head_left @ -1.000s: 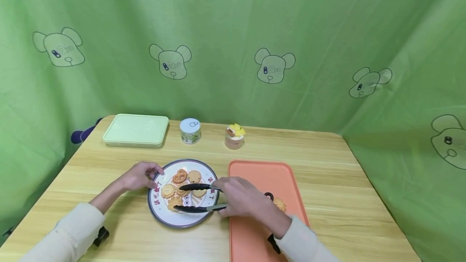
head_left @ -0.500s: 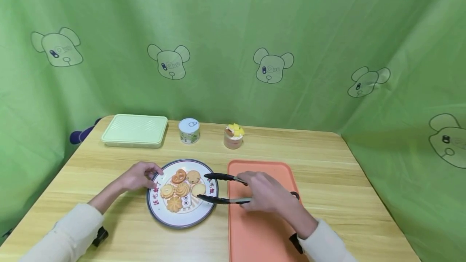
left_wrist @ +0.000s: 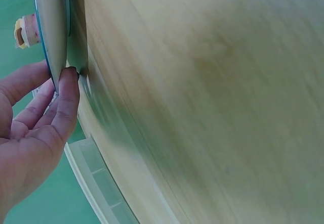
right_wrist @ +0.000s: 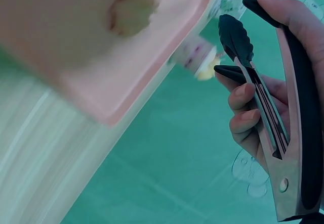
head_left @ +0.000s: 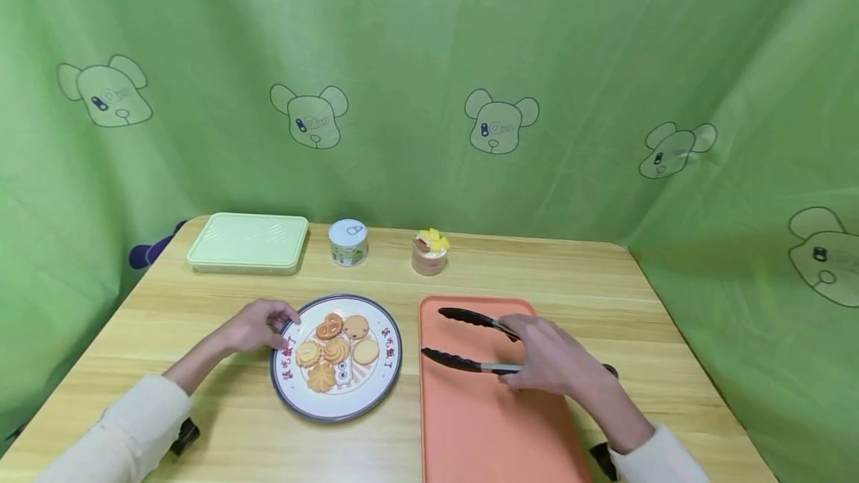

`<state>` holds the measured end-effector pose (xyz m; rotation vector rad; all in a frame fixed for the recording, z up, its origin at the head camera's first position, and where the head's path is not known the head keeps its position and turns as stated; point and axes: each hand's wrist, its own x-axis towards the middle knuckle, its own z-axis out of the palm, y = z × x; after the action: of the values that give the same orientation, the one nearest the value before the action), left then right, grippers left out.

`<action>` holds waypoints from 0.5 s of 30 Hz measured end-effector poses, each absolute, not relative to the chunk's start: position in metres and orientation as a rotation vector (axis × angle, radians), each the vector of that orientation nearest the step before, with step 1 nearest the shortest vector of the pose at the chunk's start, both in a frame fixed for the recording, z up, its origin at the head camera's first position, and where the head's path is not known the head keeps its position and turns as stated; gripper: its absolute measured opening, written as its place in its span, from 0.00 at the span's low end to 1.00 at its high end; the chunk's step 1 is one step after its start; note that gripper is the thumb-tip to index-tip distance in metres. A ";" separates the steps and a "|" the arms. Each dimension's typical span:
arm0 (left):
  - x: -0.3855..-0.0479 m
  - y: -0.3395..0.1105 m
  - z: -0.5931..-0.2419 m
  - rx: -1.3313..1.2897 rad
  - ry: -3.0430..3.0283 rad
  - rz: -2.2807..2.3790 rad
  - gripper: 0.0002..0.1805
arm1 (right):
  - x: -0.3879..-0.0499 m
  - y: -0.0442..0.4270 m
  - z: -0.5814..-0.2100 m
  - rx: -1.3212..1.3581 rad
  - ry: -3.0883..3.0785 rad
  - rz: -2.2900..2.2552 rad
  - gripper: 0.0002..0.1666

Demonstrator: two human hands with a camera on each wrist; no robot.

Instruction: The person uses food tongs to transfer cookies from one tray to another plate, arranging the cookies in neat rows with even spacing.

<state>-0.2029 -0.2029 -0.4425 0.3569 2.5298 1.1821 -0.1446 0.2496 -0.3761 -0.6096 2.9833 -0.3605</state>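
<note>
My left hand (head_left: 255,326) pinches the left rim of a white, blue-edged plate (head_left: 376,387). In the left wrist view the thumb lies on one side of the rim and fingers on the other. Several cookies lie on the plate, among them a pretzel (head_left: 329,325) and a flower-shaped cookie (head_left: 321,376). Over an orange tray (head_left: 470,423), my right hand (head_left: 546,355) grips black-tipped metal tongs (head_left: 459,361), their arms spread with nothing between the tips. One cookie (right_wrist: 134,9) on the tray appears in the right wrist view; the right hand hides it in the head view.
Along the table's back edge stand a pale green lidded box (head_left: 248,241), a white-topped can (head_left: 348,243) and a dessert cup (head_left: 429,253) with yellow topping. A green curtain (head_left: 403,58) hangs behind the table.
My right hand has moved right with the tongs, from over the cookies on the plate to over the tray. The left hand has stayed on the plate's rim.
</note>
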 end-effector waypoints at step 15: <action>-0.205 -0.203 -0.444 0.369 2.534 1.160 0.21 | -0.117 0.307 -0.383 -0.528 3.027 -0.405 0.39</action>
<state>-0.2052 -0.2031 -0.4437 0.3688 2.5336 1.1598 -0.1167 0.3073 -0.3825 -0.5278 3.0271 -0.4050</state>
